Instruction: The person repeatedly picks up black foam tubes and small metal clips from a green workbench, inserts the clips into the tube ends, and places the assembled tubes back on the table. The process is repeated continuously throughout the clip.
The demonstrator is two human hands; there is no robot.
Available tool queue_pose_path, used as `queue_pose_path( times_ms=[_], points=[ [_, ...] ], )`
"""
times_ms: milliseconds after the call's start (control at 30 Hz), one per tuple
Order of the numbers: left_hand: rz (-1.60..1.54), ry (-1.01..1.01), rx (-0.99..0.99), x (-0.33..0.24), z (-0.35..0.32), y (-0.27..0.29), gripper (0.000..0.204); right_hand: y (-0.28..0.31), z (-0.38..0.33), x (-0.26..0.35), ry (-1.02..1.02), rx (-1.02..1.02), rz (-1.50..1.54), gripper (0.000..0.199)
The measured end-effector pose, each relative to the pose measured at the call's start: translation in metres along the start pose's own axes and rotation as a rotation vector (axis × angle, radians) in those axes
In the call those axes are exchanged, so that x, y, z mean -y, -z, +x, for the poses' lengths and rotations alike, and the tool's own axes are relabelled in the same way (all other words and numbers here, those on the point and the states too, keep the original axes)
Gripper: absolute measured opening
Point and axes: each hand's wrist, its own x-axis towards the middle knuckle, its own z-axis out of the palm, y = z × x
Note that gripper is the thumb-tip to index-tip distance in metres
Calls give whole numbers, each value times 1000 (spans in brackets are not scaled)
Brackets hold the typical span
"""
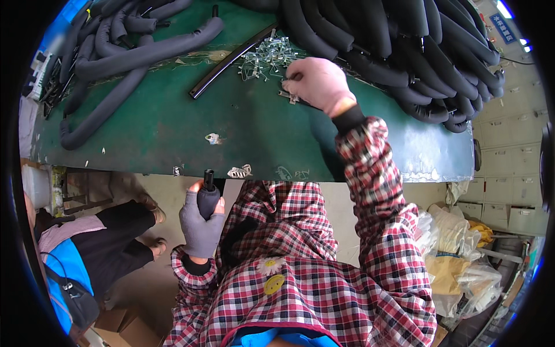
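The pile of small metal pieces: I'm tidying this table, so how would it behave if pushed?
The metal pieces would probably spread, since they lie loosely jumbled. Some may snag, as thin, wire-like parts overlap. Each is likely light, looking small beside the right hand.

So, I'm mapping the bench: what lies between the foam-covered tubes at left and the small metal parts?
In the head view, a straight black rod slants across the green tabletop.
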Motion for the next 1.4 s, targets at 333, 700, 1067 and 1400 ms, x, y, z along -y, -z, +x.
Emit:
queue_pose_path(
  times_ms=[333,700,1067,1400],
  points=[
    [-403,149,-21,-19,-4,13,46,-6,-39,8,-39,160,1271,17],
    [-534,209,-128,-43,-1,6,45,-115,-147,125,20,245,1751,13],
    [-494,159,-87,-34,1,-6,46,-102,-148,136,-256,-84,1701,15],
    [-605,131,-106,-33,11,-8,48,-106,-154,146,-183,-56,1489,10]
  ],
)
